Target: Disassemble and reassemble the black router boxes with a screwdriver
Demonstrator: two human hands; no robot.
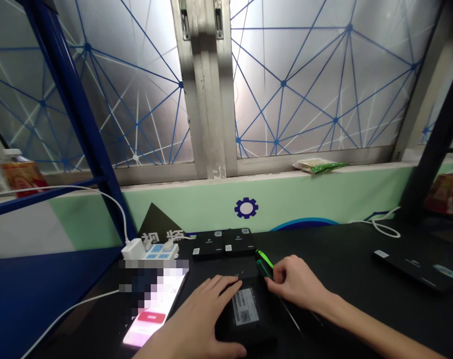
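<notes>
The left hand lies open and flat, palm down, on the black box. This seems the right hold, as firm downward pressure should stop the box sliding on the bench. The right hand has its fingers curled shut on the handle of the green-and-black screwdriver, just beside the box's far right corner. A grip high on the handle would probably give better control of the tip. The box is matte black and flat. It lies near the bench's front edge with a white printed label facing up, beside a lit phone.
</notes>
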